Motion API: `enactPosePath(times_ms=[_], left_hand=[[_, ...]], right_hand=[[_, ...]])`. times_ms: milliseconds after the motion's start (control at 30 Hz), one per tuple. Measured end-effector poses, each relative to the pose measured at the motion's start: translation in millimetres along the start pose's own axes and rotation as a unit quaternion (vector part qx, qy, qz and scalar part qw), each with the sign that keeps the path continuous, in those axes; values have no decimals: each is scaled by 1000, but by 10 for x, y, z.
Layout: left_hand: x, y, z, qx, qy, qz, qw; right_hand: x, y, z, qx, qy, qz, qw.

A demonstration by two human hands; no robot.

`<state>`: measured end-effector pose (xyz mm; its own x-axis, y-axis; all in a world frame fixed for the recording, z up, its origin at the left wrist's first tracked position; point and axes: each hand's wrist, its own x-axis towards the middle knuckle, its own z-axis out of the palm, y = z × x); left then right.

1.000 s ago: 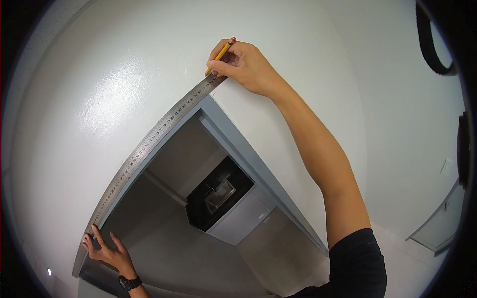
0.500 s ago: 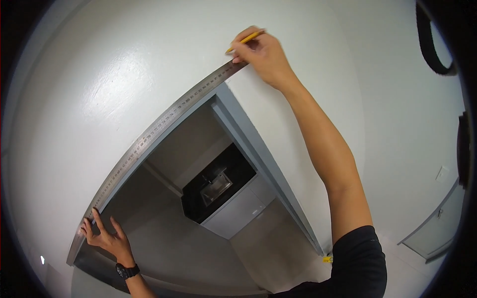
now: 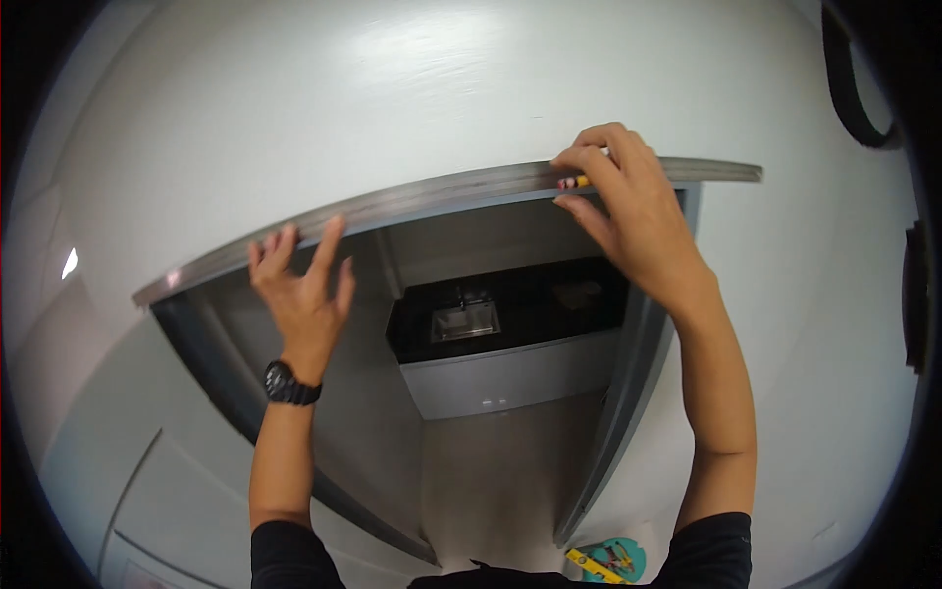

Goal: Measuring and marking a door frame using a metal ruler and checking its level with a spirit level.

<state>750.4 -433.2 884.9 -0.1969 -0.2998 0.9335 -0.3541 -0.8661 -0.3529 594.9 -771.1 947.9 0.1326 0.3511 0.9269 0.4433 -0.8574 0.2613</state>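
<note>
A long steel ruler point(image 3: 442, 188) lies against the wall along the top of the grey door frame point(image 3: 643, 353), its right end reaching past the frame's corner. My left hand point(image 3: 304, 299) has its fingers spread, with the fingertips on the ruler's lower edge left of the middle. Farther right, my right hand point(image 3: 643, 216) is at the ruler, thumb below and fingers above. A yellow pencil point(image 3: 579, 183) is held in it, the pink eraser end showing between thumb and fingers. The hand hides the rest of the pencil and part of the ruler.
Through the doorway stands a black counter point(image 3: 540, 304) with a steel sink point(image 3: 465, 321) and faucet. On the floor by the right jamb is a teal tray point(image 3: 636, 555) with tools and a yellow spirit level point(image 3: 594, 567). A black strap point(image 3: 854, 108) hangs at upper right.
The view has turned, so the ruler now looks nearly level. My right hand has moved from the ruler's right end in toward its middle. My left fingers stay on the ruler.
</note>
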Motion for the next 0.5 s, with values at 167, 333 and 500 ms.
enactPosePath(times_ms=[167, 333, 500], left_hand=[[-71, -52, -15, -36, -8, -28, 999], [-141, -147, 66, -91, 11, -34, 995], [-39, -195, 229, -100, 70, -31, 992]], right_hand=[[330, -129, 124, -68, -104, 24, 992], [367, -118, 240, -79, -127, 23, 989], [413, -39, 233, -97, -126, 6, 987]])
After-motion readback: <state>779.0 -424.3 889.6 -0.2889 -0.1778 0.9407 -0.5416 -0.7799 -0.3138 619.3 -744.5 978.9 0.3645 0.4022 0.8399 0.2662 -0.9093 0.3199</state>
